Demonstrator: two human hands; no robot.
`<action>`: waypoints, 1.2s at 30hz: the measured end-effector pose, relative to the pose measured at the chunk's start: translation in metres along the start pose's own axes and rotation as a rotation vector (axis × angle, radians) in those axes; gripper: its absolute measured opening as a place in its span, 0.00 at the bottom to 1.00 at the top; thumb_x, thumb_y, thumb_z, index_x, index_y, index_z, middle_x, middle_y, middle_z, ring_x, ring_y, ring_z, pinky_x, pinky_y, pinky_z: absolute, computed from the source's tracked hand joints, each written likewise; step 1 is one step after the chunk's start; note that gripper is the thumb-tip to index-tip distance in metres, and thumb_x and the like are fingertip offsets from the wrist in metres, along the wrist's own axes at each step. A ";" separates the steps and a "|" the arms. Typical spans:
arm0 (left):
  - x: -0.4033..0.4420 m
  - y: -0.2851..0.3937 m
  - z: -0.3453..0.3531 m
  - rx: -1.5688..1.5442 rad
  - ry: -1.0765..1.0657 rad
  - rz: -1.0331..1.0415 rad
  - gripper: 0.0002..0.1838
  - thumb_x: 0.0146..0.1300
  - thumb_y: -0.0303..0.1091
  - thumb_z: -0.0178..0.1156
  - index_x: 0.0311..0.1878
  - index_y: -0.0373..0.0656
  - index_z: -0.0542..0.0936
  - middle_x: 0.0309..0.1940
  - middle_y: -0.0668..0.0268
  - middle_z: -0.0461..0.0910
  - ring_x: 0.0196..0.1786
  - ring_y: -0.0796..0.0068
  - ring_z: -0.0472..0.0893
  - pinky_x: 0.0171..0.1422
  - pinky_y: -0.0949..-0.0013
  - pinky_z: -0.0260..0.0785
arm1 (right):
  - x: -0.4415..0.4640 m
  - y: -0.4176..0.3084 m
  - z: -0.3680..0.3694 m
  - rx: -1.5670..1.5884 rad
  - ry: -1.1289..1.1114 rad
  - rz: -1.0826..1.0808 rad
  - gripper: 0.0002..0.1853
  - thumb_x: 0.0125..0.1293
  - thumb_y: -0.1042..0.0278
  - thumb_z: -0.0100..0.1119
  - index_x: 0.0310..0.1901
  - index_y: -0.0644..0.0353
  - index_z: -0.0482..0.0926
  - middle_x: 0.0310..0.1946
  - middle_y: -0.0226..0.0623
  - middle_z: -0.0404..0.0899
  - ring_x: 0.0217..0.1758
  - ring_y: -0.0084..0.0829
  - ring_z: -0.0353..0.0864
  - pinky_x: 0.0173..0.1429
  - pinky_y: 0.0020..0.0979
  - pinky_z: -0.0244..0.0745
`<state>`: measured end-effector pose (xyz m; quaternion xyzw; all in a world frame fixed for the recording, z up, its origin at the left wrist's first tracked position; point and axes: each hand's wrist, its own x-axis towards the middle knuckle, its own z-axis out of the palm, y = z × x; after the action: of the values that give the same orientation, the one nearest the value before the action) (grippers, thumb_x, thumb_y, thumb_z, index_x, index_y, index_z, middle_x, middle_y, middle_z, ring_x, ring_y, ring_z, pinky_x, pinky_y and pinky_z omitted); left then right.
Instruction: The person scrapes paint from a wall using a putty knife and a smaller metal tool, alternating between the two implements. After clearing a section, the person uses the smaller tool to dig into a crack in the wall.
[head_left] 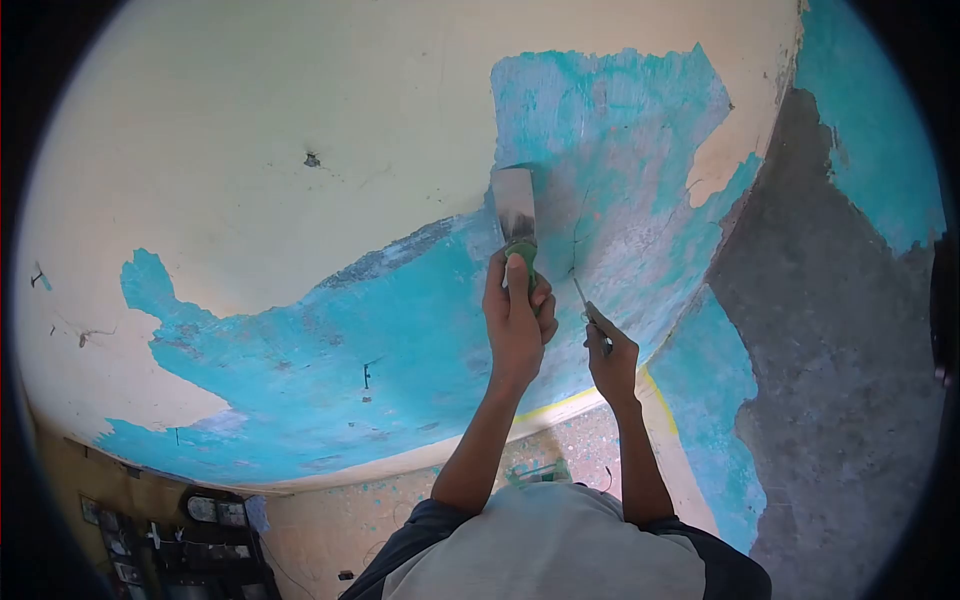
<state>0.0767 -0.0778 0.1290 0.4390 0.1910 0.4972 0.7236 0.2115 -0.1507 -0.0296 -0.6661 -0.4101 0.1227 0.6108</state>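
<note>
My left hand [518,325] is closed round the green handle of a putty knife [515,200]. Its wide metal blade points up and lies against the wall [420,330], at the border between cream paint and the exposed turquoise layer. To the right and a little lower, my right hand [612,360] is closed on a thin, straight tool [579,290]. The slim shaft reaches up towards a dark crack [576,240] in the turquoise surface; whether the tip touches is unclear. The fingers hide the tool's handle, so its exact kind does not show.
Cream paint [300,90] covers the wall's upper left. On the right, past the corner, turquoise paint meets a bare grey patch [800,300]. Flakes lie on the floor [390,505] below. Dark shelving with objects [190,550] stands at the lower left. A small hook [367,377] juts from the wall.
</note>
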 end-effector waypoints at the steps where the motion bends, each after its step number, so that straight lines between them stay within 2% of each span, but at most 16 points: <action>1: -0.001 0.001 0.000 0.005 -0.002 -0.004 0.15 0.88 0.50 0.49 0.63 0.51 0.73 0.26 0.76 0.63 0.19 0.90 0.54 0.18 0.79 0.42 | 0.000 0.001 0.000 -0.005 0.001 -0.009 0.22 0.76 0.78 0.62 0.69 0.57 0.83 0.44 0.46 0.91 0.36 0.25 0.85 0.43 0.31 0.80; 5: 0.011 0.014 0.009 0.002 -0.061 0.022 0.14 0.88 0.50 0.49 0.59 0.51 0.73 0.26 0.77 0.63 0.19 0.91 0.54 0.18 0.79 0.42 | -0.001 -0.001 0.002 -0.008 -0.002 -0.037 0.22 0.76 0.78 0.62 0.70 0.57 0.83 0.43 0.45 0.91 0.35 0.24 0.85 0.41 0.30 0.80; 11: 0.000 0.001 -0.004 0.015 -0.019 0.021 0.14 0.88 0.49 0.48 0.59 0.50 0.73 0.26 0.76 0.63 0.19 0.90 0.54 0.19 0.79 0.42 | -0.005 -0.002 -0.005 0.029 0.017 -0.009 0.22 0.77 0.77 0.62 0.71 0.56 0.83 0.46 0.44 0.91 0.37 0.24 0.86 0.42 0.30 0.80; 15: 0.025 0.028 0.014 0.047 -0.057 0.090 0.18 0.88 0.50 0.49 0.65 0.48 0.74 0.26 0.76 0.63 0.19 0.90 0.54 0.19 0.79 0.42 | -0.005 -0.004 -0.005 0.027 0.009 -0.020 0.23 0.77 0.77 0.62 0.71 0.56 0.82 0.45 0.44 0.91 0.37 0.24 0.86 0.42 0.30 0.80; 17: 0.027 0.044 0.023 0.058 -0.101 0.109 0.18 0.87 0.51 0.49 0.63 0.48 0.74 0.27 0.76 0.63 0.20 0.90 0.55 0.19 0.78 0.42 | -0.004 -0.009 -0.006 0.007 0.003 -0.041 0.23 0.77 0.77 0.62 0.71 0.57 0.82 0.45 0.43 0.91 0.36 0.24 0.85 0.42 0.29 0.80; 20: 0.019 0.031 0.024 0.000 -0.108 0.083 0.16 0.87 0.50 0.49 0.59 0.48 0.73 0.27 0.76 0.64 0.19 0.90 0.55 0.18 0.79 0.42 | -0.003 -0.011 -0.008 0.041 0.015 -0.022 0.22 0.77 0.77 0.62 0.71 0.58 0.82 0.45 0.42 0.91 0.36 0.23 0.84 0.41 0.27 0.80; 22: 0.010 0.010 0.015 -0.019 -0.033 0.054 0.15 0.88 0.50 0.49 0.57 0.49 0.72 0.27 0.76 0.64 0.19 0.90 0.55 0.19 0.79 0.42 | -0.002 -0.010 -0.007 0.055 0.022 -0.047 0.22 0.77 0.76 0.62 0.71 0.58 0.82 0.45 0.41 0.91 0.37 0.23 0.84 0.41 0.27 0.79; 30: 0.015 0.001 0.008 -0.035 -0.072 0.037 0.15 0.88 0.50 0.48 0.58 0.50 0.72 0.27 0.76 0.64 0.19 0.90 0.55 0.18 0.78 0.44 | 0.001 -0.027 -0.008 0.084 0.031 -0.044 0.23 0.78 0.76 0.62 0.72 0.58 0.81 0.46 0.40 0.90 0.37 0.20 0.83 0.40 0.26 0.78; 33: 0.004 -0.009 -0.022 0.132 0.018 0.122 0.16 0.88 0.49 0.47 0.62 0.47 0.71 0.26 0.76 0.64 0.18 0.90 0.57 0.18 0.78 0.46 | 0.002 -0.040 -0.012 0.081 -0.005 -0.059 0.24 0.78 0.76 0.61 0.73 0.57 0.80 0.47 0.39 0.90 0.37 0.20 0.81 0.40 0.25 0.77; 35: -0.006 -0.030 -0.061 0.353 0.111 0.191 0.18 0.89 0.48 0.47 0.64 0.44 0.72 0.25 0.75 0.66 0.18 0.90 0.59 0.18 0.78 0.48 | 0.010 -0.053 -0.007 0.123 -0.029 -0.123 0.24 0.78 0.77 0.60 0.74 0.57 0.79 0.46 0.39 0.90 0.37 0.19 0.81 0.41 0.24 0.76; 36: -0.012 -0.036 -0.075 0.352 0.112 0.193 0.18 0.89 0.48 0.47 0.64 0.44 0.72 0.25 0.75 0.66 0.18 0.90 0.59 0.18 0.78 0.48 | 0.016 -0.063 -0.003 0.123 -0.030 -0.125 0.24 0.78 0.77 0.60 0.74 0.57 0.79 0.46 0.39 0.90 0.37 0.19 0.81 0.41 0.24 0.76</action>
<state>0.0380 -0.0591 0.0564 0.5467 0.2718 0.5466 0.5731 0.1984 -0.1467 0.0339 -0.5986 -0.4518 0.1190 0.6507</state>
